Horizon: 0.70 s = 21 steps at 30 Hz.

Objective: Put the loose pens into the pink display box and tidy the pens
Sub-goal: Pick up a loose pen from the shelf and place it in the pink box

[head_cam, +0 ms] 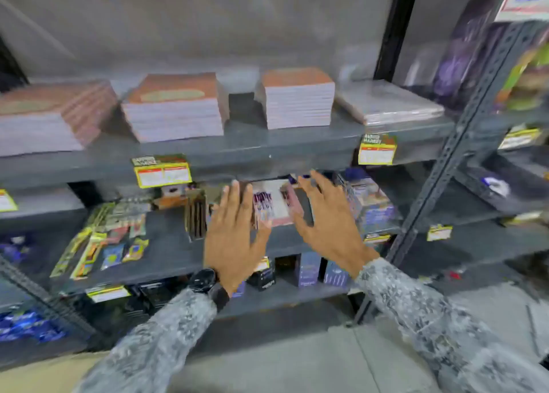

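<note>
Both hands hover before the pink box [274,205] on the middle shelf [166,244]. The left hand [234,232] and right hand [329,217] each have a wide, empty grip. Pens [263,201] stand inside the box.

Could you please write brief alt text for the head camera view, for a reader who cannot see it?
Two open, empty hands, left hand and right hand, reach toward a pink display box of pens on a grey metal shelf. Stacks of notebooks sit on the shelf above; the image is motion-blurred.
</note>
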Each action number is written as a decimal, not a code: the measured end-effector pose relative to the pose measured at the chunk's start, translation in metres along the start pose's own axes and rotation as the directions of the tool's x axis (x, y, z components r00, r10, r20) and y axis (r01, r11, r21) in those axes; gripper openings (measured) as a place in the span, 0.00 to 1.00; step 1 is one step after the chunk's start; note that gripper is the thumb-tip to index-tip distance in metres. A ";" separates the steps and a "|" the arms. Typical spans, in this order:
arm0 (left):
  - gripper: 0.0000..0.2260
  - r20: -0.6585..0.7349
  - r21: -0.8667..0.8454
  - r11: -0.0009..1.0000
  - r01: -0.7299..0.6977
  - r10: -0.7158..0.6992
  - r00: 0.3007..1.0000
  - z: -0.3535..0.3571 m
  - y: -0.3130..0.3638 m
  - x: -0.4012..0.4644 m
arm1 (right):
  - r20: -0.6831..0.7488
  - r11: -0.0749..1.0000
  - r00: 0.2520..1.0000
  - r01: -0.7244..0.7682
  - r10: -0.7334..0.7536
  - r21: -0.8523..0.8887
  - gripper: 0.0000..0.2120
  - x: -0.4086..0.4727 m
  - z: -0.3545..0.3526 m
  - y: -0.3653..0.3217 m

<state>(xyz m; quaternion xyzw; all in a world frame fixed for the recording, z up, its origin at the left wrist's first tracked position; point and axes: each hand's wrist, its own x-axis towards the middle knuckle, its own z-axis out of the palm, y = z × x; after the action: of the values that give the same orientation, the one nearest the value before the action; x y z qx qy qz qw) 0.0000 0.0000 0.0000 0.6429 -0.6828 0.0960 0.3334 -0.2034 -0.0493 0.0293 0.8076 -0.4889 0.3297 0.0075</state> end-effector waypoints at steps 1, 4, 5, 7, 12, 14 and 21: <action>0.33 0.080 0.003 1.000 0.001 -0.001 0.997 0.021 -0.001 -0.004 | 0.041 0.999 0.998 -0.038 0.037 0.027 0.31 -0.003 0.015 0.015; 0.33 0.322 0.109 0.993 0.037 -0.071 0.944 0.084 -0.012 -0.020 | 0.272 0.969 0.933 -0.246 0.236 0.002 0.25 -0.012 0.050 0.061; 0.34 0.364 0.136 0.989 0.056 -0.102 0.926 0.101 -0.018 -0.025 | 0.321 0.961 0.908 -0.277 0.268 -0.020 0.24 -0.016 0.062 0.078; 0.33 0.409 0.190 0.978 0.081 -0.154 0.900 0.134 -0.031 -0.029 | 0.366 0.946 0.875 -0.320 0.318 -0.057 0.21 -0.017 0.081 0.106; 0.33 0.518 0.251 0.961 0.114 -0.233 0.823 0.186 -0.062 -0.033 | 0.374 0.902 0.822 -0.414 0.429 -0.124 0.13 -0.008 0.118 0.146; 0.34 0.541 0.248 0.963 0.108 -0.230 0.809 0.201 -0.071 -0.034 | 0.367 0.888 0.810 -0.431 0.458 -0.159 0.11 -0.001 0.134 0.158; 0.36 0.504 0.246 0.961 0.128 -0.239 0.830 0.234 -0.106 -0.044 | 0.361 0.884 0.810 -0.392 0.463 -0.255 0.12 0.039 0.174 0.176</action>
<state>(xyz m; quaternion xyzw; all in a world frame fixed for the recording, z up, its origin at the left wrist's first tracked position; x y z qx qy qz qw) 0.0196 -0.1112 -0.2347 0.7376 -0.6695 -0.0486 0.0735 -0.2395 -0.2297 -0.1405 0.7238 -0.6747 0.1027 -0.1022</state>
